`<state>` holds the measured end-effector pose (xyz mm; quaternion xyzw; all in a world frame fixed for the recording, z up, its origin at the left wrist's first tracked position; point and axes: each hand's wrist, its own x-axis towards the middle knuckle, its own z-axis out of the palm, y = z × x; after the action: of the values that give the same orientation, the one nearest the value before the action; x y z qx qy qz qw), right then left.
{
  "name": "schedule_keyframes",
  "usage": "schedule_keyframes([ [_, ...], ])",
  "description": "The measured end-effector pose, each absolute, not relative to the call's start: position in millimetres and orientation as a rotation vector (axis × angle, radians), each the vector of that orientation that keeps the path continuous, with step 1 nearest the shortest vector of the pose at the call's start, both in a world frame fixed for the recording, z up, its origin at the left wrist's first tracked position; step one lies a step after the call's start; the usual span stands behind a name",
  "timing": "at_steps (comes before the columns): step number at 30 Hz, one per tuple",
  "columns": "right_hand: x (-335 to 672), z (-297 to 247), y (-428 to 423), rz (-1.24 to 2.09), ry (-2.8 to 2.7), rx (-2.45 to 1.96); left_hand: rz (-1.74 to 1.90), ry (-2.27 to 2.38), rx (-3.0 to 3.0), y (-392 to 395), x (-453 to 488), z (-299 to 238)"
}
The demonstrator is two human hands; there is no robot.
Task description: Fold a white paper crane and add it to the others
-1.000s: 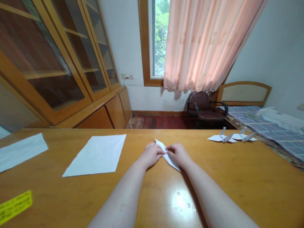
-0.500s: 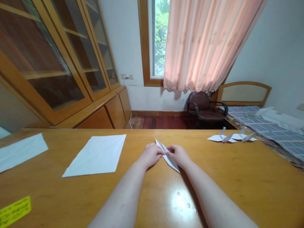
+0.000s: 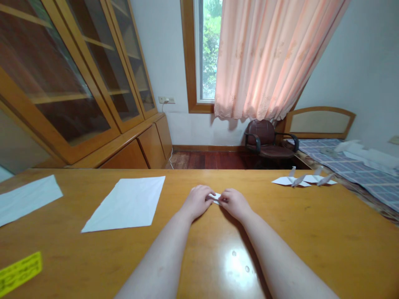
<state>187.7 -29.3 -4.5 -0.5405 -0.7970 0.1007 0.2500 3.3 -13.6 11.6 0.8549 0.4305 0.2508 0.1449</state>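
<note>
A small folded white paper [image 3: 215, 198] lies between my hands at the middle of the wooden table [image 3: 199, 265]; most of it is hidden by my fingers. My left hand [image 3: 198, 200] grips its left end, fingers curled in. On the other end, my right hand [image 3: 234, 202] pinches the paper between thumb and fingers. To the right, two folded paper cranes [image 3: 291, 181] rest near the table's far edge. A flat white paper sheet [image 3: 127, 204] lies to the left of my left hand.
Another white sheet [image 3: 29, 199] lies at the far left. A yellow label with writing [image 3: 20, 272] is at the lower left. Beyond the table are a glass-door cabinet [image 3: 90, 83], an office chair [image 3: 264, 139] and a bed [image 3: 364, 166].
The folded paper has turned from a slanted position to lie crosswise between my hands, and less of it shows. Both hands stay nearly in place, still holding it.
</note>
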Motion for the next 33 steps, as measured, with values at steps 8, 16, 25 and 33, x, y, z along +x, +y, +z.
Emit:
schedule_keyframes([
  [8,189.3,-5.8,-27.2,0.466,-2.192,-1.417,0.539,1.161,2.461,-9.8,1.4,6.3],
  [16,189.1,-3.5,-28.5,0.55,-2.166,-1.41,0.548,1.184,2.448,-9.5,0.3,5.5],
  [25,188.8,0.1,-28.5,0.505,-2.202,-1.437,0.554,1.212,2.518,-14.3,0.9,10.0],
  [33,189.1,1.9,-28.5,0.591,-2.154,-1.422,0.506,1.212,2.529,-9.9,0.2,8.2],
])
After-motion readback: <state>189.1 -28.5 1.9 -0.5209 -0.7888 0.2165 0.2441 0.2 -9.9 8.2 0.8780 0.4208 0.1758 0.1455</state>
